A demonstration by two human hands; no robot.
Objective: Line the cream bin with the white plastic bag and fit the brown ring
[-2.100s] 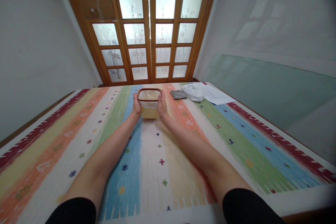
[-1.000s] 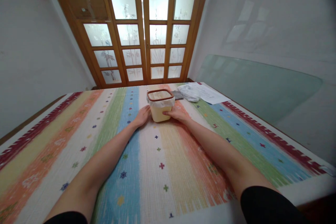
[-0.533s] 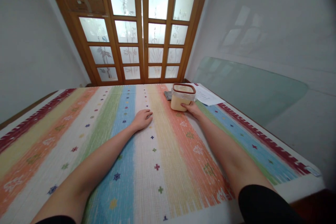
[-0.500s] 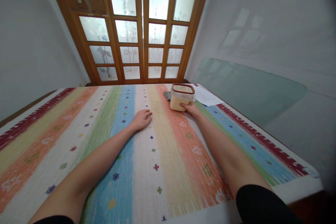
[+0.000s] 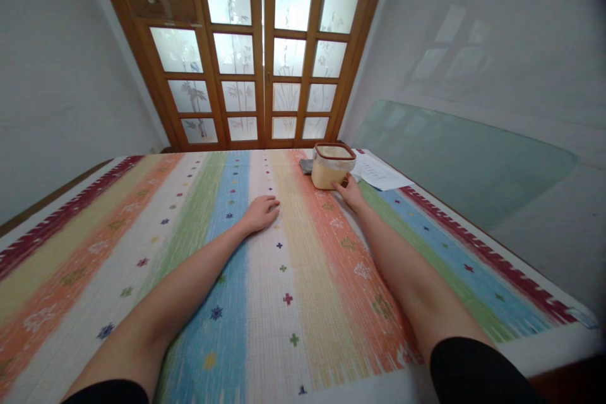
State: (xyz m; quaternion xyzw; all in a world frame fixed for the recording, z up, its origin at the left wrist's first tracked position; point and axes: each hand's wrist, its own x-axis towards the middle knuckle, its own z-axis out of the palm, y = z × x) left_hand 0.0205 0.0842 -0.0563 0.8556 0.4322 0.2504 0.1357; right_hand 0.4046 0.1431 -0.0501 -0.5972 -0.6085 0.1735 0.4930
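Note:
A small cream bin [image 5: 326,175] with a brown rim and a clear plastic liner folded over its top stands upright toward the far right of the table. My right hand [image 5: 351,194] is at its lower right corner, thumb and fingers apart; the fingertips are close against the bin, and whether they touch it is hard to see. Resting on the striped tablecloth, my left hand [image 5: 262,213] is empty, its fingers loosely bent. A folded grey cloth [image 5: 305,166] lies just left of the bin, partly hidden behind it.
Printed paper sheets [image 5: 382,175] lie right of the bin. The striped tablecloth [image 5: 326,303] covers most of the table. A glass panel [image 5: 454,145] leans on the right wall, and wooden doors [image 5: 265,76] with frosted panes stand beyond the far edge.
The bin has moved slightly farther back. My right hand's grip has loosened, with thumb and fingers now at the bin's lower corner. My left hand stays put; the view has shifted slightly.

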